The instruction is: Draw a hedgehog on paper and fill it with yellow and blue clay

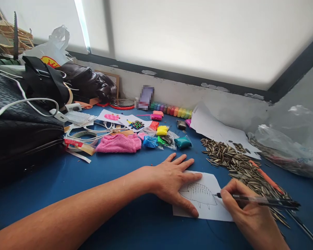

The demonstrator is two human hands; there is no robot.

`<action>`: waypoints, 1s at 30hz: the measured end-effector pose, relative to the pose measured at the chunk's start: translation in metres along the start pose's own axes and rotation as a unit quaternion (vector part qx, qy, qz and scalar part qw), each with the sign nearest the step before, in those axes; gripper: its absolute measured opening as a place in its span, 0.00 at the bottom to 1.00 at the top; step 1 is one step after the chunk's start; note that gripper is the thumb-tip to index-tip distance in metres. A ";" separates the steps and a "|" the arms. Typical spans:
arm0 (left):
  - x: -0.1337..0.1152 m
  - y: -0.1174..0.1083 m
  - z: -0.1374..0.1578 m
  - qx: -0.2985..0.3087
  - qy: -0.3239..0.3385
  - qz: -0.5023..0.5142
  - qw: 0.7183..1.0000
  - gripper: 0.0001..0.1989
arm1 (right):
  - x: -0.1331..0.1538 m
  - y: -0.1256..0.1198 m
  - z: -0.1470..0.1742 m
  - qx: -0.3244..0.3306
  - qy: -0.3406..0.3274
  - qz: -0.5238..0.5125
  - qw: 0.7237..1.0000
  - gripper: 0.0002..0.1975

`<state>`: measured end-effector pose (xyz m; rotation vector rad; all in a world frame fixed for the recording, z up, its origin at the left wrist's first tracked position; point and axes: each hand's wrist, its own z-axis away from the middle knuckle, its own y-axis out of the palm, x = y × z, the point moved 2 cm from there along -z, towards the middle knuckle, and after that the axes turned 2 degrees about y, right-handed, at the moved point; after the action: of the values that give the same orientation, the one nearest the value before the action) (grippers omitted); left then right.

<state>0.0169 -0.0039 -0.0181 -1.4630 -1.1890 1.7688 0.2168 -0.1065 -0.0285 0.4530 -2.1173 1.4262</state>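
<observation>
A small sheet of white paper (pixel 205 214) lies on the blue table (pixel 115 194). On it is a line drawing of a rounded animal (pixel 200 194) with short legs and rows of small marks across its body. My left hand (pixel 172 180) rests flat over the paper's left side, fingers spread. In my right hand (pixel 250 211) is a black pen (pixel 263 200), its tip at the right edge of the drawing. Close by the right hand, a heap of striped sunflower seeds (pixel 229 156) spreads over the table, with an orange stick-like tool (pixel 267 177) lying on it.
Colourful clay packets (pixel 161 131) and a pink cloth (pixel 118 143) lie beyond my left hand. Paper sheets (pixel 213 121) and a clear plastic bag (pixel 289 142) are at the right. A black bag (pixel 21 139) and white cables (pixel 91 129) crowd the left. Small jars (pixel 172 110) line the wall.
</observation>
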 end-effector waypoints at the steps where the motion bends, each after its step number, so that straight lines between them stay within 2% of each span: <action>1: 0.000 0.000 0.000 -0.001 0.000 -0.001 1.000 0.47 | 0.000 0.000 0.000 0.001 0.002 0.001 1.000 0.18; 8: 0.000 0.000 0.000 0.001 -0.002 0.000 1.000 0.47 | 0.001 -0.001 0.001 0.001 0.003 -0.002 1.000 0.17; 15: 0.000 0.000 -0.001 -0.006 -0.002 0.004 1.000 0.47 | 0.024 -0.005 0.004 -0.013 0.046 -0.009 0.999 0.17; 23: -0.001 -0.003 -0.001 0.002 0.020 0.009 1.000 0.42 | 0.040 -0.014 0.007 -0.049 0.016 -0.030 0.998 0.14; 26: 0.001 -0.004 -0.004 -0.013 0.008 0.006 1.000 0.37 | 0.045 -0.009 0.013 -0.036 0.035 -0.068 0.996 0.14; 30: 0.007 -0.006 -0.008 -0.081 -0.016 -0.008 0.997 0.24 | 0.049 -0.001 0.021 -0.013 0.055 -0.114 0.992 0.13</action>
<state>0.0220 0.0069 -0.0160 -1.5162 -1.3845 1.7246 0.1734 -0.1255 -0.0041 0.5727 -1.9270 1.2634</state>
